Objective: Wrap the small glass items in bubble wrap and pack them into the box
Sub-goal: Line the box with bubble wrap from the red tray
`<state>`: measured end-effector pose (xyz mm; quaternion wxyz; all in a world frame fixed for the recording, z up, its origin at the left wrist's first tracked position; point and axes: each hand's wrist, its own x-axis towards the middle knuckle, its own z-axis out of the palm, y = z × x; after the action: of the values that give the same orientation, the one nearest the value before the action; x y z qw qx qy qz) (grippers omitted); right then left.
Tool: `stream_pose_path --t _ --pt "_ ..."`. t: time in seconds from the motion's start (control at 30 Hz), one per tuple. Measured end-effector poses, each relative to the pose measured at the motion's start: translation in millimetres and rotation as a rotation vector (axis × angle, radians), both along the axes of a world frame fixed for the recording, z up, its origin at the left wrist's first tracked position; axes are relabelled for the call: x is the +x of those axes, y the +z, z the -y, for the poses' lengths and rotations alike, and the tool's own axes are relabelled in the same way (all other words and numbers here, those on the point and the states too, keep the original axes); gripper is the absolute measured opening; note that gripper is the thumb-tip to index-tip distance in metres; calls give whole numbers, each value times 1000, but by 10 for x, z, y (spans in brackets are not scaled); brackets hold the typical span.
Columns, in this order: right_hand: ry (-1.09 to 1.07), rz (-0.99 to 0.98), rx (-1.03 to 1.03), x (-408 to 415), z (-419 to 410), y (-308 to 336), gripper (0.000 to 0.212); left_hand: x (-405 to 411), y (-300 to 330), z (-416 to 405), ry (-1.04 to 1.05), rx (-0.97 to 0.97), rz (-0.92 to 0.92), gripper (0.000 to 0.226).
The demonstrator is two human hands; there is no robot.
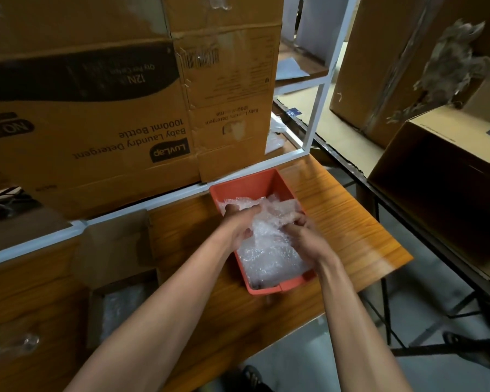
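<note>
Gripping crinkly bubble wrap (269, 239) w/ both hands' fingers, left hand (239, 224), right hand (306, 236), orange plastic tray (255, 183)

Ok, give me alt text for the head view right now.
Both hands, left hand and right hand, grip bubble wrap over an orange tray on a wooden table. An open cardboard box sits to the left, with stacked cartons behind.

Head-worn camera looks forward and down, close over the wooden table (351, 222).

Both hands, left hand (239, 224) and right hand (306, 236), grip bubble wrap (269, 250) inside an orange tray (255, 183).
</note>
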<state>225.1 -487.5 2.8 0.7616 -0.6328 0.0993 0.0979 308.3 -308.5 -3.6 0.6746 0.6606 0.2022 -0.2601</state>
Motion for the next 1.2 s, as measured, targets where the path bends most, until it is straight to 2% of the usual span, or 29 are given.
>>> stream_pose_path --t 0.1,0.13,0.2,0.27,0.33,0.4,0.5,0.63,0.77,0.9,0.97,1.07,1.13,1.2 --pt "45 21 82 -65 -5 22 37 -64 63 -12 2 -97 -5 52" --pt "58 12 89 -86 11 40 39 -89 89 -27 6 -114 12 46" --pt "85 -31 154 -116 67 95 43 -87 91 -80 43 -85 63 55" --pt "102 -88 239 -114 111 155 61 -118 170 -168 42 -93 128 65" --pt "87 -116 204 -56 69 228 58 -146 211 -276 -46 -112 206 72" --pt "44 -100 118 14 -32 279 41 -215 283 -385 -150 -118 304 64" --pt "-27 -55 63 92 -184 338 32 -326 426 -502 -244 -128 411 43" --pt "-35 53 4 129 -351 478 33 -375 530 -693 -163 -138 490 24" --pt "16 140 -167 134 -524 638 43 -364 554 -936 -54 -112 555 23" --pt "11 234 -336 83 -790 826 77 -414 613 -1249 -52 -68 619 29" --pt "29 294 -431 34 -961 918 82 -470 688 -1411 -56 -58 638 34" --pt "35 391 -501 -33 -1231 1045 75 -570 823 -1684 -52 -93 661 34" --pt "44 420 -516 -79 -1420 1116 57 -675 910 -1873 -91 -113 659 34" --pt "38 446 -562 -115 -1615 1134 36 -770 946 -2045 -147 -24 685 31"
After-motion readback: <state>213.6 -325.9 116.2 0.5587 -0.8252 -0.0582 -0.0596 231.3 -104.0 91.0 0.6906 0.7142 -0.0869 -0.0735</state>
